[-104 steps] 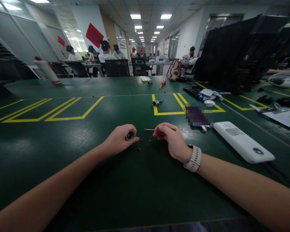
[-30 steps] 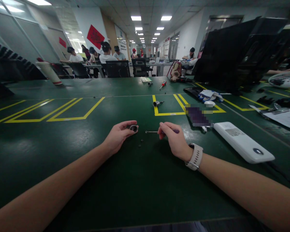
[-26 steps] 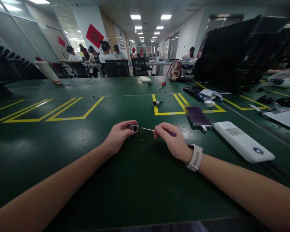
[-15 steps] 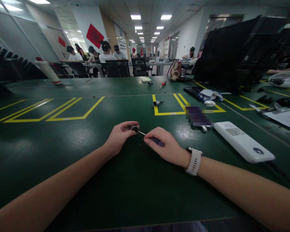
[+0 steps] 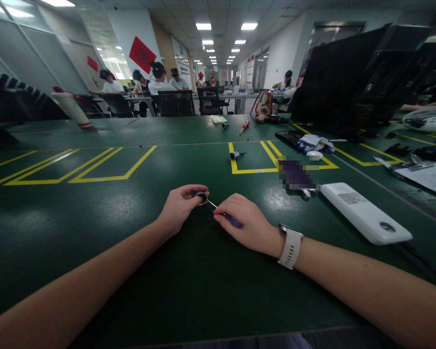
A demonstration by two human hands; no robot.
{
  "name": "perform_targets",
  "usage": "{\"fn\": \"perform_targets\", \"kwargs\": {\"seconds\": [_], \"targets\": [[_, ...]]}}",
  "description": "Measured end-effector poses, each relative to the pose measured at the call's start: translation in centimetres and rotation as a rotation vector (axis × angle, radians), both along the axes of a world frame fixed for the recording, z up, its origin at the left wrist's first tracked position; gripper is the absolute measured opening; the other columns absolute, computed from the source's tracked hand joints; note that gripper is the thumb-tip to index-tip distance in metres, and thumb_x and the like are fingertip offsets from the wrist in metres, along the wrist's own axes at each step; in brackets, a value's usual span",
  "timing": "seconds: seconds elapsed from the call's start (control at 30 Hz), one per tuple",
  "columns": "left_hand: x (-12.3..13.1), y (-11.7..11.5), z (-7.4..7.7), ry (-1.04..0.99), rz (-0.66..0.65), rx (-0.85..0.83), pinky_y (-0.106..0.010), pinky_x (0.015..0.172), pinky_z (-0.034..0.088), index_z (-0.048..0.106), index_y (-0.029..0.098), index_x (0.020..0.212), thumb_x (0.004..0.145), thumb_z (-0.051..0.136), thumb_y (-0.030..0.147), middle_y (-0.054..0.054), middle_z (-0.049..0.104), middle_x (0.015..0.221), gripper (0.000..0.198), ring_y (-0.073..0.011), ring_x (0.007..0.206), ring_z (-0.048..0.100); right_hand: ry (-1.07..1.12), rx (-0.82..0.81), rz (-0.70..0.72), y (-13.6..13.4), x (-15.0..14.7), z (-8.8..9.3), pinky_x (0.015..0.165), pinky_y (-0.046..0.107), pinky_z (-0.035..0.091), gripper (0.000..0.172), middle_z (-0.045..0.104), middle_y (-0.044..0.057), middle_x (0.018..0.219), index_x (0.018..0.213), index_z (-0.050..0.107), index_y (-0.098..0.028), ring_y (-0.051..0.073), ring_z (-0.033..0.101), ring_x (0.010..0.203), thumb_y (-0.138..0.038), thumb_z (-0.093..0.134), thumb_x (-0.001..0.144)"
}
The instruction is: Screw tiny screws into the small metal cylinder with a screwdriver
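Note:
My left hand (image 5: pixel 178 208) is closed on a small round metal ring-like part (image 5: pixel 202 196), its hollow side turned toward the right. In my right hand (image 5: pixel 245 220) is a thin screwdriver (image 5: pixel 233 220) with a dark purple handle. Its metal shaft points up and left, and the tip reaches the hollow of the metal part; the exact contact is too small to make out. Tiny dark pieces, one a small ring (image 5: pixel 209 219), lie on the green table (image 5: pixel 174 286) just below, beside my right fingertips.
Beyond my hands, a metal socket-like part (image 5: pixel 234 155) lies within yellow tape. To the right are a phone (image 5: pixel 297 174), a white power bank-like device (image 5: pixel 365 213), gloves (image 5: pixel 315 143) and a clipboard (image 5: pixel 425 174). A red screwdriver (image 5: pixel 244 127) lies farther back. People sit at distant desks.
My right hand has shifted slightly left and down with the screwdriver, whose handle now slopes more steeply. My left hand keeps the metal part, tilted a little differently.

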State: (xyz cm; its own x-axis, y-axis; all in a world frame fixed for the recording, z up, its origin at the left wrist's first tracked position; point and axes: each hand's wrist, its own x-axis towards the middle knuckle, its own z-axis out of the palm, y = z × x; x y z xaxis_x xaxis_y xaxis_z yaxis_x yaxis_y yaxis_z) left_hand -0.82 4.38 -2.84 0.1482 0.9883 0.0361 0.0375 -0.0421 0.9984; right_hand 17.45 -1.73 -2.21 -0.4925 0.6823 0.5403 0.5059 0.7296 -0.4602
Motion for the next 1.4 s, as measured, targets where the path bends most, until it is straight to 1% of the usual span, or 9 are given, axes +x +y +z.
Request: {"fn": "perform_targets", "kwargs": {"seconds": [0.1, 0.2, 0.3, 0.4, 0.5, 0.87, 1.0, 1.17, 1.4], "targets": [[0.0, 0.0, 0.0, -0.002, -0.002, -0.008, -0.035, 0.086, 0.052, 0.068, 0.013, 0.086, 0.063, 0.068, 0.013, -0.005, 0.072, 0.085, 0.023, -0.0198, 0.089, 0.067, -0.011, -0.012, -0.003, -0.1, -0.1, 0.0, 0.079, 0.032, 0.045, 0.013, 0.067, 0.007, 0.090, 0.092, 0.063, -0.014, 0.017, 0.057, 0.086, -0.020, 0.052, 0.088], [0.1, -0.1, 0.1, -0.002, 0.004, -0.025, -0.034, 0.086, 0.053, 0.067, 0.013, 0.087, 0.063, 0.067, 0.012, -0.005, 0.071, 0.085, 0.024, -0.0197, 0.088, 0.067, 0.109, -0.079, -0.025, -0.1, -0.1, 0.1, 0.077, 0.032, 0.044, 0.012, 0.066, 0.005, 0.087, 0.088, 0.063, -0.016, 0.017, 0.058, 0.083, -0.023, 0.053, 0.087], [0.1, -0.2, 0.3, -0.006, 0.009, -0.050, -0.034, 0.087, 0.053, 0.067, 0.013, 0.088, 0.064, 0.065, 0.010, -0.006, 0.071, 0.088, 0.024, -0.0195, 0.088, 0.067, 0.361, -0.301, -0.098, 0.3, 0.2, 0.0, 0.070, 0.030, 0.043, 0.019, 0.064, 0.003, 0.076, 0.076, 0.063, -0.017, 0.015, 0.058, 0.074, -0.029, 0.052, 0.086], [0.1, -0.1, 0.3, -0.034, 0.017, -0.059, -0.033, 0.087, 0.053, 0.065, 0.013, 0.090, 0.065, 0.063, 0.006, -0.007, 0.069, 0.094, 0.026, -0.0198, 0.091, 0.066, 0.641, -0.591, -0.077, 1.1, 0.5, -0.4, 0.065, 0.029, 0.043, 0.031, 0.058, 0.000, 0.059, 0.064, 0.059, -0.017, 0.014, 0.056, 0.062, -0.035, 0.048, 0.087], [0.0, -0.1, 0.2, -0.065, 0.019, -0.063, -0.034, 0.085, 0.054, 0.063, 0.014, 0.093, 0.065, 0.061, 0.003, -0.006, 0.067, 0.097, 0.031, -0.0197, 0.092, 0.066, 0.791, -0.704, -0.053, 1.7, 0.7, -0.8, 0.063, 0.029, 0.041, 0.032, 0.055, -0.002, 0.053, 0.060, 0.057, -0.017, 0.012, 0.053, 0.056, -0.036, 0.050, 0.085], [-0.1, -0.2, 0.2, -0.071, 0.010, -0.059, -0.035, 0.086, 0.054, 0.058, 0.015, 0.088, 0.065, 0.059, 0.000, -0.007, 0.064, 0.101, 0.027, -0.0202, 0.095, 0.065, 0.696, -0.694, -0.066, 1.7, 0.8, -0.8, 0.062, 0.027, 0.042, 0.029, 0.055, -0.002, 0.057, 0.061, 0.057, -0.017, 0.012, 0.054, 0.058, -0.033, 0.050, 0.084], [-0.1, -0.2, 0.1, -0.076, 0.016, -0.043, -0.038, 0.088, 0.052, 0.058, 0.015, 0.086, 0.061, 0.063, 0.004, -0.006, 0.064, 0.098, 0.027, -0.0212, 0.093, 0.066, 0.513, -0.621, -0.098, 1.3, 1.0, 0.5, 0.056, 0.026, 0.041, 0.031, 0.053, -0.003, 0.052, 0.057, 0.056, -0.017, 0.011, 0.052, 0.053, -0.028, 0.047, 0.085], [-0.2, 0.2, -0.2, 0.026, 0.009, -0.034, -0.042, 0.093, 0.047, 0.061, 0.014, 0.093, 0.058, 0.068, 0.011, -0.006, 0.066, 0.093, 0.035, -0.0214, 0.090, 0.065, 0.270, -0.527, -0.166, 0.5, 0.9, 2.0, 0.051, 0.024, 0.036, 0.034, 0.049, -0.003, 0.047, 0.052, 0.053, -0.017, 0.010, 0.048, 0.048, -0.024, 0.047, 0.084], [-0.3, 0.1, 0.0, 0.016, 0.022, 0.019, -0.039, 0.091, 0.048, 0.062, 0.015, 0.094, 0.059, 0.070, 0.014, -0.005, 0.066, 0.096, 0.035, -0.0203, 0.091, 0.064, 0.300, -0.410, -0.083, 0.5, 0.6, 0.5, 0.059, 0.025, 0.040, 0.032, 0.054, -0.002, 0.058, 0.061, 0.055, -0.016, 0.011, 0.053, 0.058, -0.027, 0.044, 0.089]]}}
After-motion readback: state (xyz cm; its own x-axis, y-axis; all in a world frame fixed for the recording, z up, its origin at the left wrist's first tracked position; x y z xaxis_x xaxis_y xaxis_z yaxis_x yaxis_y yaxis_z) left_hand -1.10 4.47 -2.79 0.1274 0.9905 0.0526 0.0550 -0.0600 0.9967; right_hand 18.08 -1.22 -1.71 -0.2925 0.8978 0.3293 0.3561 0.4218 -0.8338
